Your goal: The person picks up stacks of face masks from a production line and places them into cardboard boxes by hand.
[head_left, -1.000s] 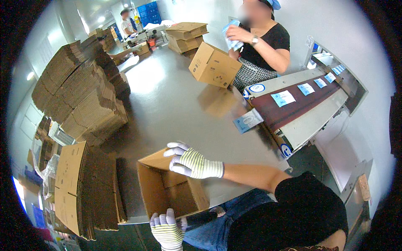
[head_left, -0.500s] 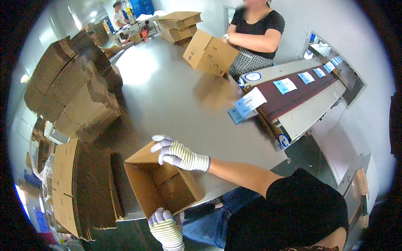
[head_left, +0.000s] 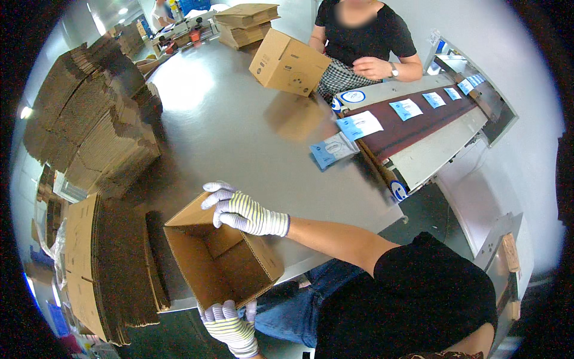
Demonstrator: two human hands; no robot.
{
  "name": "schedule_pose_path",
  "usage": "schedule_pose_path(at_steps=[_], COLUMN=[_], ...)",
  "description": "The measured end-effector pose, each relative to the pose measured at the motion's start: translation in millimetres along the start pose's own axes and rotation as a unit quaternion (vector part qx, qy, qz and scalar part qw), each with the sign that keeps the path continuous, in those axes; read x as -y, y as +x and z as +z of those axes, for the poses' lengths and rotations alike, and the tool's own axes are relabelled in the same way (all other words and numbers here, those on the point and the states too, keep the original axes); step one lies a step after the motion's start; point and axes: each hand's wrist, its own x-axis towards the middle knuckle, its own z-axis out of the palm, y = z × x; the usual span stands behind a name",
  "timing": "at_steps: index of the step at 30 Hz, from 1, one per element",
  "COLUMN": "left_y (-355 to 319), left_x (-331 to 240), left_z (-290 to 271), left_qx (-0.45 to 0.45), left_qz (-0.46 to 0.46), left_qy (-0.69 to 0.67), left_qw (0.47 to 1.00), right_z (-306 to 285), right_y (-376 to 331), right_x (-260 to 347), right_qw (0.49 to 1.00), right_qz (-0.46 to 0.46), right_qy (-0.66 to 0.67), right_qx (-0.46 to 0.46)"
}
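An open brown cardboard box (head_left: 215,263) lies tilted at the near edge of the grey table (head_left: 239,137), its opening facing me. My right hand (head_left: 245,212), in a striped knit glove, grips the box's upper flap. My left hand (head_left: 228,326), gloved the same way, holds the box's lower edge from beneath. The inside of the box looks empty.
Stacks of flat cardboard (head_left: 95,131) line the left, with more flat sheets (head_left: 101,269) beside the box. A person in black (head_left: 365,42) stands across the table by an assembled box (head_left: 290,63). Blue-and-white packets (head_left: 335,149) lie by a conveyor (head_left: 418,119) on the right.
The box has tipped and swung nearer to me, its opening now facing me. The person opposite has lowered their hands from a packet to the conveyor side.
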Motion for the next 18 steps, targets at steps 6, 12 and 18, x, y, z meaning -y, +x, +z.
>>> schedule_pose_path(at_steps=[6, 12, 18], left_y=[10, 14, 14], left_x=[-6, -11, -11], left_z=[14, 16, 14], left_qx=[-0.09, -0.139, -0.139], left_qz=[-0.043, -0.084, -0.08], left_qy=[0.028, 0.01, 0.012], left_qw=[0.995, 0.987, 0.987], right_z=[6, 7, 7], right_y=[3, 4, 5], right_x=[-5, -5, -2], right_qw=[1.0, 1.0, 1.0], right_qz=[-0.019, -0.022, -0.025], right_qy=[0.001, -0.013, -0.008], right_qx=[0.0, -0.004, -0.008])
